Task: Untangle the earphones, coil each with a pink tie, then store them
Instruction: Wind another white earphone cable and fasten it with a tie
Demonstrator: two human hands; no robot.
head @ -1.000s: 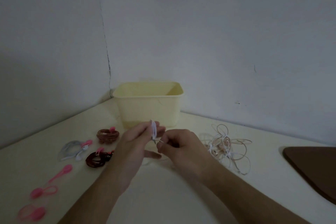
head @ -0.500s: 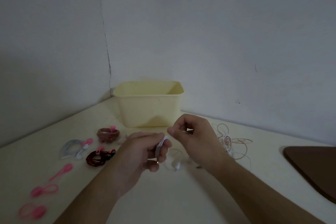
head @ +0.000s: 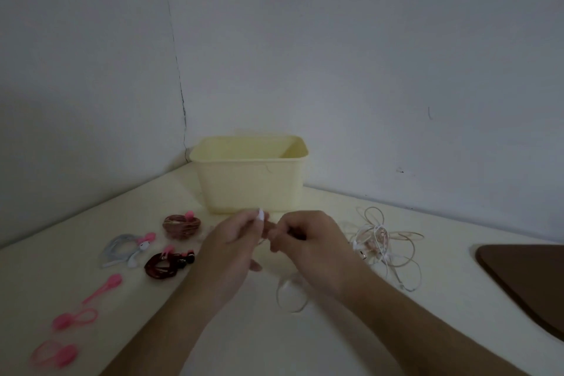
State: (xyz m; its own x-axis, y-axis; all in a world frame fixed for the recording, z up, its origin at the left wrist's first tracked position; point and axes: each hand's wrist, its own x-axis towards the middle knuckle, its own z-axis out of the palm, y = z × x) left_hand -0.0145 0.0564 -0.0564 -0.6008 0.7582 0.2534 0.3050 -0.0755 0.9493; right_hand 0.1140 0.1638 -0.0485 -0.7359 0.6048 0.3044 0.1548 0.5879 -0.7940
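My left hand (head: 236, 241) holds a small coil of white earphone cable (head: 261, 216) between thumb and fingers, just in front of the yellow bin (head: 250, 174). My right hand (head: 308, 238) pinches the same cable close beside it; a loose loop (head: 290, 296) hangs beneath onto the table. A tangle of white and beige earphones (head: 381, 241) lies to the right. Three coiled, pink-tied sets rest on the left: brown (head: 180, 224), grey-white (head: 128, 249), dark red (head: 166, 264).
Three spare pink ties (head: 100, 287) (head: 74, 317) (head: 53, 356) lie along the table's left front. A dark brown board (head: 525, 281) sits at the right edge. Walls meet in a corner behind the bin.
My right hand came down and left, back next to my left hand. My left hand lifted the white coil higher. The cable loop now trails below the hands.
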